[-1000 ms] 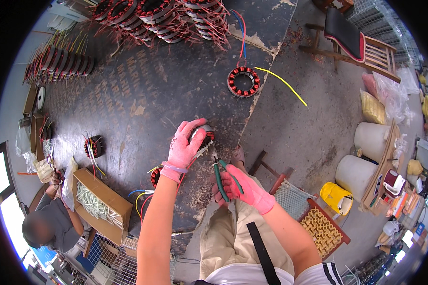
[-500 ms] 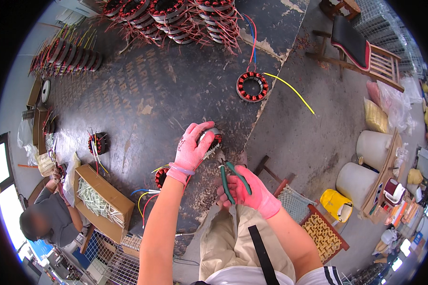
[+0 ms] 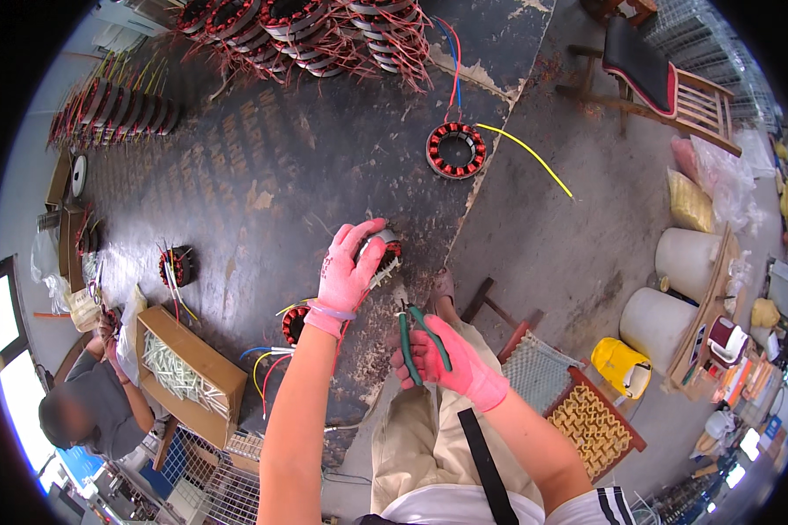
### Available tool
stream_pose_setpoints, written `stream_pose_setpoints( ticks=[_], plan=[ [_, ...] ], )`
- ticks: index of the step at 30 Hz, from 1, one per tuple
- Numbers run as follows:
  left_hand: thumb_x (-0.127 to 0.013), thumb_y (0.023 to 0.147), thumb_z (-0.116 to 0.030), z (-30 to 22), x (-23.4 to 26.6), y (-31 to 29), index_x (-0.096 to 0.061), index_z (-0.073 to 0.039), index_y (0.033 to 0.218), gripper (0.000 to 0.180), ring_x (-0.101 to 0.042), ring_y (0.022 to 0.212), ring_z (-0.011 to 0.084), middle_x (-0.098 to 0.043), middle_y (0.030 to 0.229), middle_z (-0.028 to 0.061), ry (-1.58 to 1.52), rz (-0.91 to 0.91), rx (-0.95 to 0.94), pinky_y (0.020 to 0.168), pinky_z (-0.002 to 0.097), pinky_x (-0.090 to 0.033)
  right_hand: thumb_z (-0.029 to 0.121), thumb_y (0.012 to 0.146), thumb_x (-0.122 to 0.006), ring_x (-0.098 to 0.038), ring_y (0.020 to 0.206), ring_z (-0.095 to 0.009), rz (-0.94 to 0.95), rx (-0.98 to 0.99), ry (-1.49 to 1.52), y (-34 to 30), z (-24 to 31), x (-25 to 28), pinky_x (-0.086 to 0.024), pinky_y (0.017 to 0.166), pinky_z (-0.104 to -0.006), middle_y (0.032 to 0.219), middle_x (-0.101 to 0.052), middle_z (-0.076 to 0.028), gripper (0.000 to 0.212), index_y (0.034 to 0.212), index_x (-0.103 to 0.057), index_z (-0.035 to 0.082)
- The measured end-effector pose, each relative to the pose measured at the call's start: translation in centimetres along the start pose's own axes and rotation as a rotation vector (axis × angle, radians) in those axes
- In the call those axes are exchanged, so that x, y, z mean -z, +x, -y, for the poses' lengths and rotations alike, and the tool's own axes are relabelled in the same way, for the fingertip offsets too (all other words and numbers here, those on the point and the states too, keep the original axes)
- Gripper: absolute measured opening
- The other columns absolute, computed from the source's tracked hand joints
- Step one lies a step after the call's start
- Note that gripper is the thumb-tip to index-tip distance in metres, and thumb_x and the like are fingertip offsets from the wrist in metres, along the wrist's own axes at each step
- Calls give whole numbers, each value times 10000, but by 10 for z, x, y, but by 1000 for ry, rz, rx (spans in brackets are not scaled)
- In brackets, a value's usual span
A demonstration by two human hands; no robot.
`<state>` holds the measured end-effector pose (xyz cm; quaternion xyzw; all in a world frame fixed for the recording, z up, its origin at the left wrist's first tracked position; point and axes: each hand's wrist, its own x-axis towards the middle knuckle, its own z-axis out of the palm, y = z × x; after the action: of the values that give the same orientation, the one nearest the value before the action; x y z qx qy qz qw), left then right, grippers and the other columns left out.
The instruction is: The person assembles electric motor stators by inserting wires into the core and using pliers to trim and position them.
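My left hand (image 3: 346, 278), in a pink glove, grips a motor stator (image 3: 392, 248) with red copper windings, held tilted on the dark table. Pale ends stick out along the stator's near side. My right hand (image 3: 460, 363), also gloved in pink, holds green-handled pliers (image 3: 406, 348), their handles spread and the small jaws apart from the stator. Beside my left wrist lies a second stator (image 3: 294, 325), partly covered by my arm, with blue, yellow and red leads near it. Farther off, another stator (image 3: 456, 150) lies flat with red, blue and yellow wires.
Stacked stators (image 3: 298, 31) crowd the far table edge, with a further row (image 3: 127, 107) at far left. A cardboard box (image 3: 214, 367) of white tubes stands left, near a co-worker (image 3: 105, 398). Right are a woven-seat stool (image 3: 543, 376), a yellow bucket (image 3: 620, 366) and a black-cushioned chair (image 3: 641, 70).
My right hand and the pliers have drawn slightly back toward me and left, away from the stator. My left hand keeps its hold on the stator. The view has shifted a little.
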<state>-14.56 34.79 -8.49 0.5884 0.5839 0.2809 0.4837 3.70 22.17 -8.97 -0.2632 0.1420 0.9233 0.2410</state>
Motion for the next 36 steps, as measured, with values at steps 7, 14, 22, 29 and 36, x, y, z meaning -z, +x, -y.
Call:
stream_pose_setpoints(
  ticks=[7,14,22,29,36],
  plan=[
    [-579,906,-237,7,-1,0,-606,-55,1173,324,-581,887,264,-568,968,118,50,-20,-92,809,332,-464,591,949,-359,-644,907,-284,46,-9,55,11,5,-3,-529,807,-445,1051,-635,-154,723,1288,-481,-37],
    [-605,890,-237,8,2,-3,-603,-64,1180,337,-589,886,301,-579,967,135,56,6,-84,795,351,-470,574,942,-388,-650,864,-281,-9,-58,181,4,14,-16,-533,771,-430,1004,-651,-156,708,1260,-509,-47],
    [-616,878,-204,13,0,-8,-603,-71,1181,331,-588,881,296,-582,976,129,78,-2,-122,786,343,-470,566,944,-400,-654,819,-262,72,-21,88,9,3,3,-542,726,-406,986,-659,-127,670,1217,-539,-29],
    [-621,869,-193,13,0,-8,-601,-74,1185,339,-587,885,291,-582,981,121,92,-18,-150,784,342,-469,590,946,-369,-643,912,-273,48,22,47,6,-6,-6,-521,826,-437,1043,-638,-134,702,1262,-509,-22],
    [-637,852,-202,15,-1,-9,-602,-86,1194,362,-566,756,247,-578,958,109,92,7,-150,692,327,-465,584,947,-373,-640,919,-300,28,-13,94,13,2,-5,-522,829,-457,1067,-631,-164,707,1266,-501,-33]
  ],
)
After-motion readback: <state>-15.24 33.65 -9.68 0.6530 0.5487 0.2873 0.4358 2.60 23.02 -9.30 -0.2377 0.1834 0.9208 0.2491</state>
